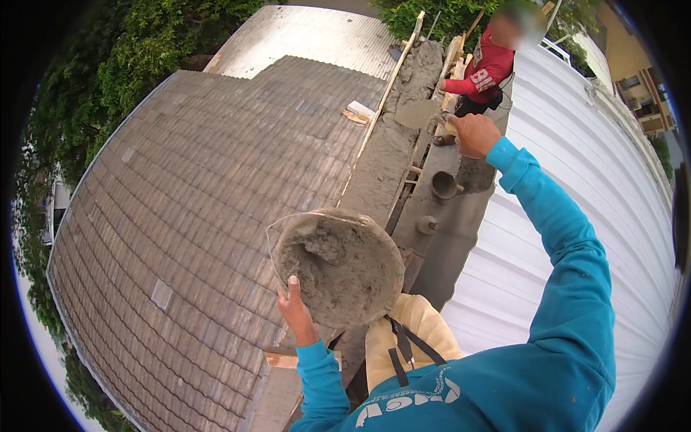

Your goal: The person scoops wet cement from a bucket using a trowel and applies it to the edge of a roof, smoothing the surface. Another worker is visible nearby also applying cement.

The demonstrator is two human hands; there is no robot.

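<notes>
My left hand (299, 317) grips the near left rim of a bucket (392, 255), thumb over the edge. Wet grey mortar (345, 273) lies inside, with a hollow scooped at its left. A thin wire handle hangs at the bucket's far left. Farther off, my right hand (475, 135) is closed round the handle of a trowel. The grey trowel blade (417, 114) points left, over a strip of wet concrete (385, 155) that runs away from me between wooden boards.
A co-worker in a red shirt (489, 72) stands beside the strip's far end. Right of the strip are a round grey container (444, 185) and a smaller one (427, 225). A brown tiled roof (194, 187) slopes left; white corrugated roofing (561, 173) lies right.
</notes>
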